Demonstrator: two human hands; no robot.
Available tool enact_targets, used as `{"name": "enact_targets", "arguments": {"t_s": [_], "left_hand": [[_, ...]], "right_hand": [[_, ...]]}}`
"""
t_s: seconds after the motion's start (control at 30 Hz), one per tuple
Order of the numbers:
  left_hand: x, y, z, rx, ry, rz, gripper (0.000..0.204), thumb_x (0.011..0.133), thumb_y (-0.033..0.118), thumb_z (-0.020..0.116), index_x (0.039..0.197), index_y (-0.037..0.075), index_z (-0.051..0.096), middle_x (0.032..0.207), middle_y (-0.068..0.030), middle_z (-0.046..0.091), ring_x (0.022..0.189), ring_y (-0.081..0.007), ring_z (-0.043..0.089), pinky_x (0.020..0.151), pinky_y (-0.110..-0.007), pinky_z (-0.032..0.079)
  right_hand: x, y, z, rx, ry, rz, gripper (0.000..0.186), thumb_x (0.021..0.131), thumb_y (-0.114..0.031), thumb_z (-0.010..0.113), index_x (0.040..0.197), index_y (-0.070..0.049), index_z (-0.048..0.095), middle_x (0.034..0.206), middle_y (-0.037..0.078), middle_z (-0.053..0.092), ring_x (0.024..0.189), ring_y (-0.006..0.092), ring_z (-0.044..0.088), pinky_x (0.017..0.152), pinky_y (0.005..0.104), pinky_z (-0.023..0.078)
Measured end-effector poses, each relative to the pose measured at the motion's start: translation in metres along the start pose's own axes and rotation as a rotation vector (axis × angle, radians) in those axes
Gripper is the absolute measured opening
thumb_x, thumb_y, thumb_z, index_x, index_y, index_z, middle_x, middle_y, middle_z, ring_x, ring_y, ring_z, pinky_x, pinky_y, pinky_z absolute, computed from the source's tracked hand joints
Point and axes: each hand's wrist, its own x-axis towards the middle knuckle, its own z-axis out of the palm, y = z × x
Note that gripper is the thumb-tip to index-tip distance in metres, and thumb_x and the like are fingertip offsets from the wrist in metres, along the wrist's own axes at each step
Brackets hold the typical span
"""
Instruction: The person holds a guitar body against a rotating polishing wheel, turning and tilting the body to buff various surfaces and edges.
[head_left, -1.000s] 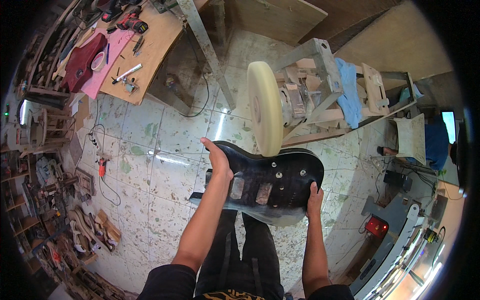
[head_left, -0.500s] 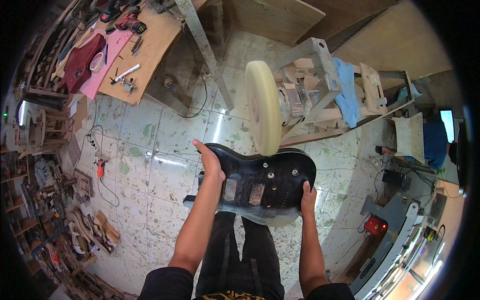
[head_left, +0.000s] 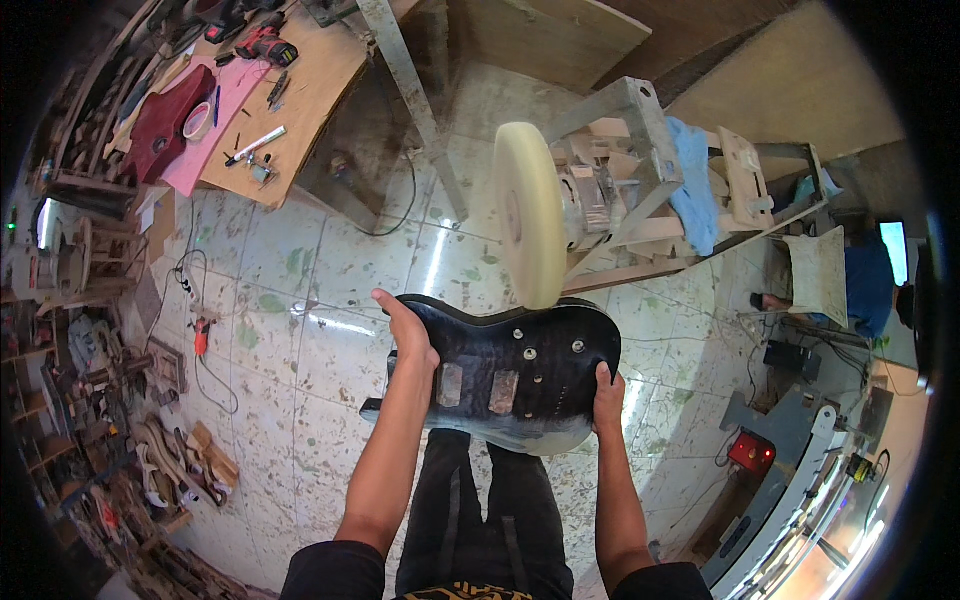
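Note:
Between my two hands is a glossy black electric guitar body (head_left: 470, 345), with two rectangular pickup cavities and several round holes in its face. My left hand (head_left: 407, 335) grips its left end, thumb up along the edge and the other fingers hidden beneath. At the right end my right hand (head_left: 608, 398) holds the rim, its thumb on top and the fingers out of sight underneath. A pale yellow buffing wheel (head_left: 530, 215), blurred as if spinning, stands just beyond. Its lower rim meets the body's far edge; whether they touch, I cannot tell.
The wheel's motor sits on a metal frame (head_left: 645, 130) draped with a blue cloth (head_left: 692, 185). A workbench (head_left: 300, 110) at the far left bears a red drill (head_left: 268, 47) and a dark red guitar body (head_left: 168, 125). A cord with a red tool (head_left: 201, 340) lies on the tiled floor.
Both hands and the guitar body have shifted slightly left, with the wheel's rim now over a spot further right along the body's far edge. My grip looks the same.

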Motion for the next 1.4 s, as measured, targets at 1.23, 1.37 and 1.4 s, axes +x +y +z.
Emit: {"name": "enact_targets", "arguments": {"t_s": [1.23, 1.37, 1.4], "left_hand": [[0.019, -0.004, -0.059, -0.078, 0.088, -0.013, 0.102, 0.081, 0.078, 0.015, 0.144, -0.001, 0.008, 0.152, -0.0179, 0.008, 0.139, -0.0312, 0.010, 0.111, -0.047, 0.011], [0.015, -0.002, -0.061, -0.069, 0.109, 0.034, 0.102, 0.081, 0.078, 0.015, 0.144, -0.002, 0.008, 0.152, -0.0177, 0.009, 0.139, -0.0311, 0.011, 0.111, -0.046, 0.011], [0.015, -0.001, -0.062, -0.074, 0.111, 0.042, 0.103, 0.081, 0.078, 0.015, 0.144, -0.002, 0.007, 0.151, -0.0177, 0.009, 0.139, -0.0310, 0.012, 0.111, -0.046, 0.012]], "right_hand": [[-0.008, -0.003, 0.035, -0.028, -0.121, -0.060, 0.055, 0.085, -0.047, 0.060, 0.106, 0.004, 0.059, 0.097, 0.009, 0.063, 0.087, 0.0164, 0.056, 0.081, 0.0305, 0.044], [-0.007, -0.001, 0.038, -0.033, -0.141, -0.016, 0.055, 0.084, -0.048, 0.061, 0.106, 0.003, 0.059, 0.096, 0.010, 0.063, 0.087, 0.0162, 0.056, 0.081, 0.0304, 0.044], [-0.007, 0.000, 0.039, -0.041, -0.127, -0.027, 0.055, 0.084, -0.048, 0.061, 0.106, 0.003, 0.060, 0.096, 0.010, 0.063, 0.087, 0.0160, 0.056, 0.080, 0.0304, 0.044]]}}
